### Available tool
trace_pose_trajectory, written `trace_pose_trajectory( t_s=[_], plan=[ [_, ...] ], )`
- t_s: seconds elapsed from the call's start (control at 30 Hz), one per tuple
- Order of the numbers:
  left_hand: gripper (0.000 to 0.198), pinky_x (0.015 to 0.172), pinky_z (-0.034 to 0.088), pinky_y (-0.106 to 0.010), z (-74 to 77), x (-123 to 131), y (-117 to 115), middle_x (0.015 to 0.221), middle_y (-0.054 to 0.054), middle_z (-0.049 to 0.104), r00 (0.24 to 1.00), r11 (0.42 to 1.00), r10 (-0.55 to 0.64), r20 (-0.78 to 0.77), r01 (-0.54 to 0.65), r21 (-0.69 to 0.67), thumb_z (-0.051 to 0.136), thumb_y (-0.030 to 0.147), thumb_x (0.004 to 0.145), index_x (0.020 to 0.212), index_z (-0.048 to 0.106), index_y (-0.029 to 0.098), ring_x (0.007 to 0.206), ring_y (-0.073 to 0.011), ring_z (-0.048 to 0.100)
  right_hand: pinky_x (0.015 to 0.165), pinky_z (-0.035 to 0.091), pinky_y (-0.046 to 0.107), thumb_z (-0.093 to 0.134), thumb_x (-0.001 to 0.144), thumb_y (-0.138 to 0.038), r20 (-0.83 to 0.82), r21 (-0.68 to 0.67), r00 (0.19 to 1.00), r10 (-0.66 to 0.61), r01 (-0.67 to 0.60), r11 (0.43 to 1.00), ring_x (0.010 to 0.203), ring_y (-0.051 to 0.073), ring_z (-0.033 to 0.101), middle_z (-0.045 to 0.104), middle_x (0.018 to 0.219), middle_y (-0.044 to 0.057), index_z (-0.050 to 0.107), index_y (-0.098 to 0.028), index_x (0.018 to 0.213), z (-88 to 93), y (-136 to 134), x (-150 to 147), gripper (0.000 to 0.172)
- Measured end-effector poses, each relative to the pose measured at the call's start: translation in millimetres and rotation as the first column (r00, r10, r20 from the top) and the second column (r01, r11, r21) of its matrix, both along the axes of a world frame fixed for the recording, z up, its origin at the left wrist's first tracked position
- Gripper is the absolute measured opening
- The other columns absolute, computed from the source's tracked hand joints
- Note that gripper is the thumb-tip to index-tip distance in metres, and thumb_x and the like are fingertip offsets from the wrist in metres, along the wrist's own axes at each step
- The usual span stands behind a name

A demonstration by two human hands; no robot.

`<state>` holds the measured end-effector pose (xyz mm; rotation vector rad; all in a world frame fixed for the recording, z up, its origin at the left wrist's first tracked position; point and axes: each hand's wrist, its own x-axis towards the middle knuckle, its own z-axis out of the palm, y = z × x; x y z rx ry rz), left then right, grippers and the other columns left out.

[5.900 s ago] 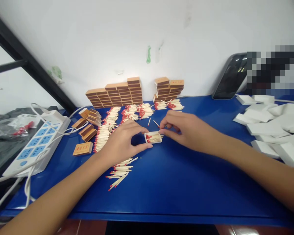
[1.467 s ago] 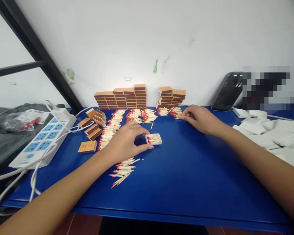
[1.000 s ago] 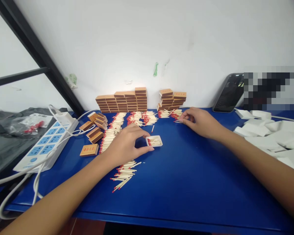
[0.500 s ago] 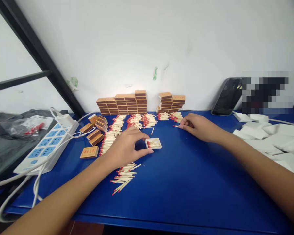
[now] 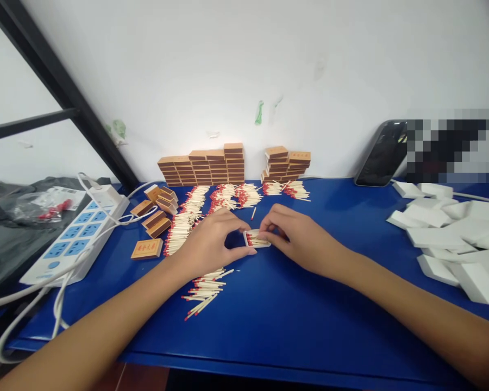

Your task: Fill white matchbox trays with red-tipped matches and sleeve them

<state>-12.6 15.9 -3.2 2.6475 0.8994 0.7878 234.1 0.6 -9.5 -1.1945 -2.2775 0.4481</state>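
A small white matchbox tray (image 5: pixel 255 239) with red-tipped matches in it lies on the blue table (image 5: pixel 293 315). My left hand (image 5: pixel 207 243) curls round the tray's left end, thumb and fingers pinching it. My right hand (image 5: pixel 297 239) rests at the tray's right end, fingertips pinched over the matches in it. Loose matches lie in a pile (image 5: pixel 204 288) just in front of my left wrist. One single match (image 5: pixel 253 213) lies behind the tray.
Rows of matches (image 5: pixel 212 203) and stacked brown matchboxes (image 5: pixel 204 165) line the wall. Loose matchbox sleeves (image 5: pixel 155 217) and a white power strip (image 5: pixel 73 236) with cables sit left. White empty trays (image 5: pixel 448 233) are heaped right. A dark phone (image 5: pixel 381 155) leans on the wall.
My right hand has come back from the match rows by the wall to the right end of the tray. My left hand has stayed on the tray.
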Motion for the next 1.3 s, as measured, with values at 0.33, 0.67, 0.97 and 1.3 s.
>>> trace_pose_trajectory(
  t_s=[0.33, 0.67, 0.97, 1.3],
  plan=[
    [0.035, 0.087, 0.053, -0.038, 4.5, -3, 0, 0.101, -0.005, 0.074, 1.0, 1.0, 0.008, -0.002, -0.008, 0.009, 0.088, 0.041, 0.088, 0.112, 0.074, 0.02, 0.098, -0.0239, 0.067, 0.068, 0.046, 0.03, 0.064, 0.102, -0.028, -0.089, -0.037, 0.994, 0.057, -0.06, 0.998, 0.075, 0.015, 0.058, 0.062, 0.096, 0.003, 0.073, -0.023, 0.097, -3.3, 3, 9, 0.012],
    [0.033, 0.085, 0.053, -0.038, 0.7, -2, 0, 0.101, -0.005, 0.073, 1.0, 1.0, 0.01, -0.024, -0.01, -0.005, 0.087, 0.039, 0.089, 0.113, 0.074, 0.021, 0.097, -0.0234, 0.067, 0.076, 0.048, 0.037, 0.063, 0.098, -0.035, -0.012, 0.218, 0.984, -0.178, 0.177, 0.96, 0.077, 0.02, 0.059, 0.066, 0.093, 0.008, 0.073, -0.021, 0.095, -2.2, 42, 56, 0.017],
    [0.032, 0.086, 0.054, -0.039, 3.3, -5, 5, 0.1, -0.005, 0.074, 1.0, 1.0, 0.013, -0.018, -0.013, 0.012, 0.086, 0.041, 0.09, 0.112, 0.074, 0.02, 0.097, -0.0241, 0.067, 0.075, 0.049, 0.039, 0.063, 0.091, -0.042, 0.151, 0.113, 0.951, -0.268, 0.253, 0.961, 0.077, 0.025, 0.062, 0.067, 0.09, 0.009, 0.075, -0.022, 0.092, -9.3, 79, 115, 0.023],
    [0.031, 0.088, 0.054, -0.038, 4.4, -4, 4, 0.101, -0.005, 0.074, 1.0, 1.0, -0.002, -0.023, 0.003, 0.024, 0.085, 0.039, 0.091, 0.113, 0.074, 0.021, 0.098, -0.0229, 0.067, 0.078, 0.05, 0.039, 0.057, 0.094, -0.037, 0.178, 0.124, 0.948, -0.264, 0.244, 0.962, 0.082, 0.025, 0.063, 0.068, 0.097, 0.012, 0.069, -0.02, 0.088, -8.1, 74, 109, 0.022]
  ],
)
